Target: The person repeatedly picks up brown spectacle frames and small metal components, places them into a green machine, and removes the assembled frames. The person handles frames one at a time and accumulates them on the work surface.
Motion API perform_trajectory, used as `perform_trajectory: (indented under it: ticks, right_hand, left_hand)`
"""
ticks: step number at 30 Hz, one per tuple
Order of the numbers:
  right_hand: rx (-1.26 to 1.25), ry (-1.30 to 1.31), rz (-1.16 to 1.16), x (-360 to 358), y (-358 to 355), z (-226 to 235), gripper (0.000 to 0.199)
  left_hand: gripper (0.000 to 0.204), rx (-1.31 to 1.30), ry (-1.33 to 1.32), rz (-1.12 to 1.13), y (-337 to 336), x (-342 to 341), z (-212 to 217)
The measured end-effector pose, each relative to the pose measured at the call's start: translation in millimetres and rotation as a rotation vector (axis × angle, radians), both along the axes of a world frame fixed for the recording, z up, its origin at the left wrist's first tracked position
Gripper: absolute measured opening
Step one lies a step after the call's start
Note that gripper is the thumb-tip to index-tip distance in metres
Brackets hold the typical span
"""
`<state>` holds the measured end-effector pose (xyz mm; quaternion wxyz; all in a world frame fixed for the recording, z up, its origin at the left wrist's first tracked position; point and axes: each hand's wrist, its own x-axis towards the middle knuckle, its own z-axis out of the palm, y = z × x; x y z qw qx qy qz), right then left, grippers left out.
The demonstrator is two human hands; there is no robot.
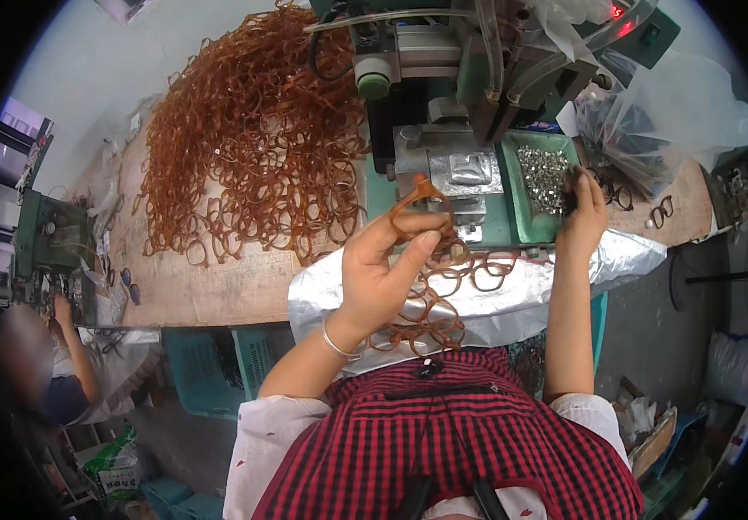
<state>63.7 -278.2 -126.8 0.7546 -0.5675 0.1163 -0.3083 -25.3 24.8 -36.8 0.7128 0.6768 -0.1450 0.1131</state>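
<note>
My left hand (374, 273) is closed on a brown, amber-toned eyeglass frame (423, 195), held up in front of the machine with thumb and fingers. At the right edge of a green tray (525, 227) is my right hand (584, 224), its fingers bent together by a heap of small shiny metal parts (545, 178). Whatever its fingertips may hold is hidden. More amber frames (488, 272) lie on silvery sheeting (556, 290) below my hands. Between my hands stands the green machine's metal fixture (465, 172).
A tall pile of amber eyeglass frames (252, 147) covers the table's left side. Clear tubes (491, 52) hang over the machine. Dark glasses (662, 211) and plastic bags (669, 113) lie at right. Teal crates (205, 368) stand under the table. Another person (66, 381) works at far left.
</note>
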Motion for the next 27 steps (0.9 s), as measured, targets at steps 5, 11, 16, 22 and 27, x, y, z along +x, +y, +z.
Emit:
perform_trajectory:
  ticks: [5, 11, 16, 22, 27]
  right_hand:
    - [-0.196, 0.117, -0.003, 13, 38, 35, 0.018]
    - [-0.590, -0.193, 0.126, -26, 89, 91, 0.014]
    - [-0.740, -0.311, 0.086, -12, 117, 104, 0.014]
    - [-0.385, -0.194, 0.241, -18, 129, 97, 0.037]
    - [-0.173, -0.124, 0.416, -22, 134, 104, 0.055]
  left_hand:
    - [0.016, 0.013, -0.220, -0.013, 19, 14, 51]
    - [0.019, -0.092, -0.074, 0.167, 58, 9, 7]
    - [0.022, -0.206, -0.100, 0.153, 50, 24, 12]
    - [0.018, 0.155, -0.504, 0.138, 24, 40, 95]
    - [0.021, -0.009, -0.474, 0.278, 21, 63, 81]
